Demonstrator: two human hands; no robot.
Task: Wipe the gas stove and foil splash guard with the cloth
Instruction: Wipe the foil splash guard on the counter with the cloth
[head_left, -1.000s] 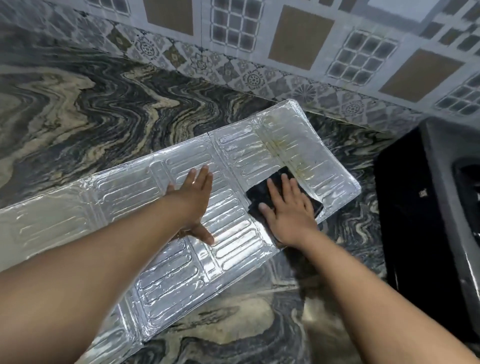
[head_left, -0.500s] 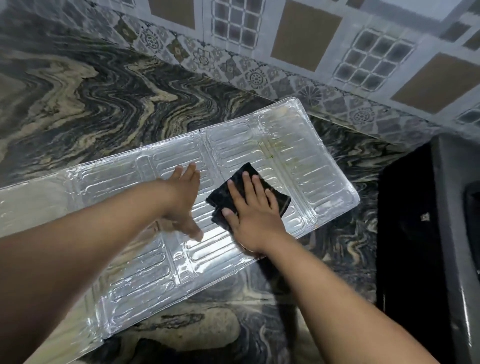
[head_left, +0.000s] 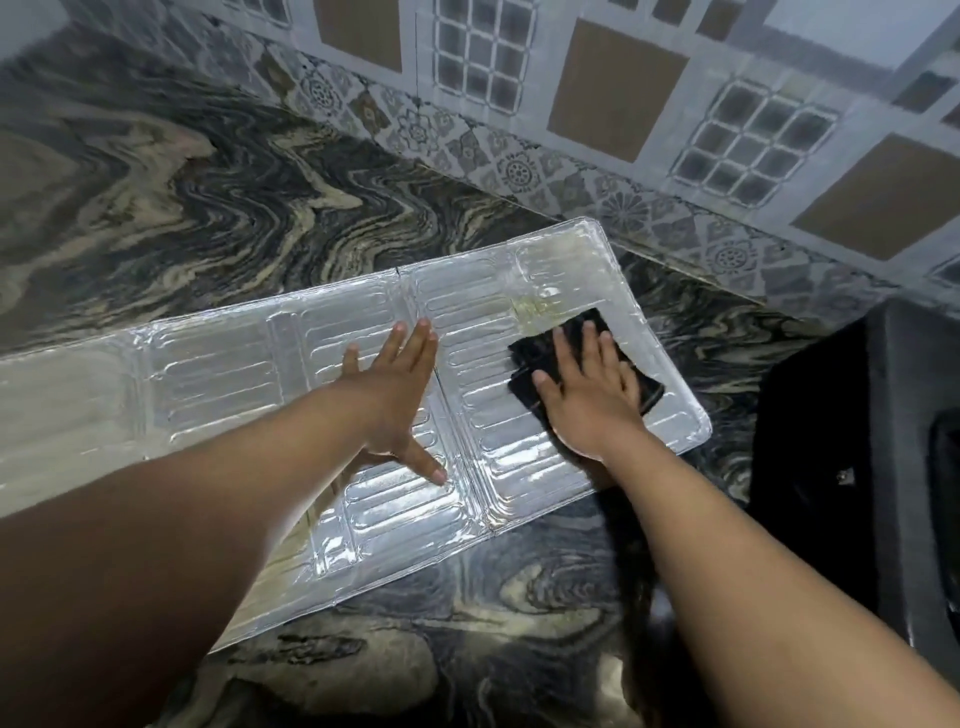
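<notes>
The right hand (head_left: 587, 400), fingers spread flat, presses the cloth (head_left: 540, 358) on the foil splash guard (head_left: 208, 364); the left hand (head_left: 389, 400), fingers apart, steadies it. Hard rubbing could crease the thin foil.

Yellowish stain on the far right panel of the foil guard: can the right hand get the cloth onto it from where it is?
Probably yes. The stain lies just beyond the cloth under the right hand, with nothing between them on the foil guard.
</notes>
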